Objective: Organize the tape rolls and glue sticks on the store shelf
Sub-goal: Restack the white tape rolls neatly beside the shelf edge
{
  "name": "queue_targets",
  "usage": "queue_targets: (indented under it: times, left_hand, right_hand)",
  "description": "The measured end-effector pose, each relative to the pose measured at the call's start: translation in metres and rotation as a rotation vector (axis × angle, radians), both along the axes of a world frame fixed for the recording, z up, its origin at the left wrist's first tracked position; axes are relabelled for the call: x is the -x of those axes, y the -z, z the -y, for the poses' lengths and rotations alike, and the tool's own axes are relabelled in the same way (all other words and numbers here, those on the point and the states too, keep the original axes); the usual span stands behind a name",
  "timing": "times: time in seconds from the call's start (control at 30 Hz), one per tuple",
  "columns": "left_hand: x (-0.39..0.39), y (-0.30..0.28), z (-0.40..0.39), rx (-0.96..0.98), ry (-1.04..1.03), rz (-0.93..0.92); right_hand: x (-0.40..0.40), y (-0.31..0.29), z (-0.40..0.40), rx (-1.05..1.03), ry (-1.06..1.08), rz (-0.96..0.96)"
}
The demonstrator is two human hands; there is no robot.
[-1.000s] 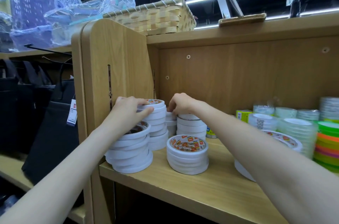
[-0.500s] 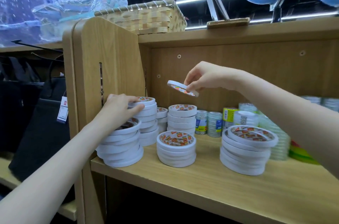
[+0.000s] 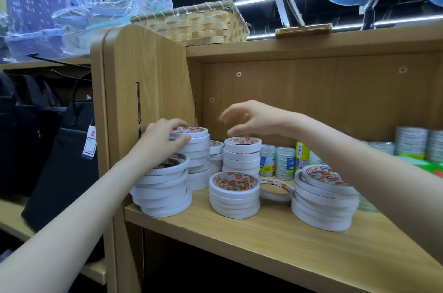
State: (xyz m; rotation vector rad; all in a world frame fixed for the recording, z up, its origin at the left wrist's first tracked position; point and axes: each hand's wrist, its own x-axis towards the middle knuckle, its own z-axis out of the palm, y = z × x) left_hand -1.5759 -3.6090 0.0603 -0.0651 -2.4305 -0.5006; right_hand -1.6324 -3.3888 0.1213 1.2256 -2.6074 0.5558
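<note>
Now steady tall rear stack (image 3: 195,148) with left hand (image 3: 165,141), fingers curled round its top rolls; right hand (image 3: 249,120), fingers spread and empty, above middle stack (image 3: 242,157); square loose roll (image 3: 275,189) next.

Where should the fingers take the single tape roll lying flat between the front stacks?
Pinch the single tape roll across its outer rim from above. It lies flat and alone on the shelf, its open core up, with taller stacks close on both sides, so a sideways approach looks blocked.
</note>
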Motion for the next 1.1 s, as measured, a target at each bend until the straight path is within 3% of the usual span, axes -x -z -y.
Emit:
queue_targets:
  times: [0.13, 0.27, 0.5, 0.67, 0.8, 0.87, 0.97, 1.1]
  left_hand:
    - [-0.003, -0.008, 0.006, -0.132, 0.028, -0.045]
    - [-0.008, -0.020, 0.013, -0.012, 0.017, 0.052]
    - [-0.014, -0.014, 0.013, -0.010, 0.009, 0.060]
    - [-0.022, -0.006, 0.006, -0.031, -0.013, -0.017]
    - [-0.027, 0.001, -0.003, -0.064, 0.026, 0.045]
    - [-0.029, 0.005, -0.009, -0.035, 0.029, 0.056]
    - [-0.034, 0.009, -0.018, 0.017, 0.005, 0.061]
    - [-0.041, 0.010, -0.019, 0.042, -0.007, 0.043]
  right_hand:
    - [0.013, 0.017, 0.041, -0.088, -0.075, 0.043]
    - [0.023, 0.022, 0.056, 0.048, -0.075, 0.039]
    - [0.021, 0.021, 0.057, 0.001, -0.102, -0.015]
    - [0.010, 0.008, 0.035, 0.291, -0.027, -0.004]
    - [-0.020, -0.008, -0.018, 0.057, 0.191, -0.181]
    - [-0.038, -0.004, -0.043, -0.038, 0.245, -0.104]
    - [-0.058, 0.014, -0.060, 0.001, 0.227, 0.058]
    - [-0.067, 0.045, -0.041, -0.035, 0.155, 0.041]
